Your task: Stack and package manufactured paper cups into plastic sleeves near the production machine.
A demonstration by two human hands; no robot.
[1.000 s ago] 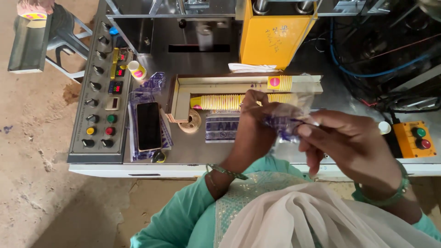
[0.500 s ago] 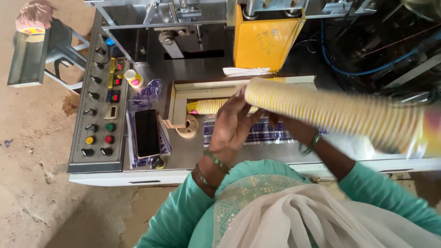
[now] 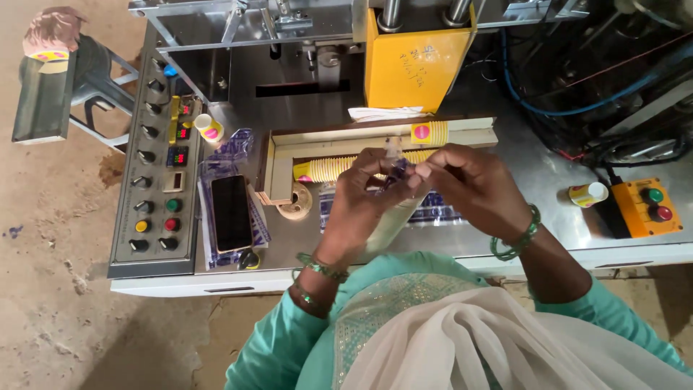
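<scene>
My left hand [image 3: 359, 204] and my right hand [image 3: 473, 189] meet over the steel machine table [image 3: 534, 170]. Both pinch the top of a clear plastic bag [image 3: 398, 167] with blue print. A long pale stack of paper cups [image 3: 386, 227] sits inside the bag and runs down from my fingers toward my body, partly hidden by my left hand. Just behind my hands a wooden tray [image 3: 278, 148] holds another row of nested yellow paper cups [image 3: 326, 170] lying on its side.
A single yellow cup [image 3: 429, 132] stands on the tray's back rail. A black phone [image 3: 231, 213] lies on printed bags beside a grey control panel [image 3: 154, 170] with knobs and buttons. A yellow machine block [image 3: 410, 66], an orange button box [image 3: 646, 207] and a small cup [image 3: 586, 193] are nearby.
Half a second ago the long cup stack stretched sideways to the right in my right hand. Now it hangs down between my hands, and both hands have closed on the bag's top.
</scene>
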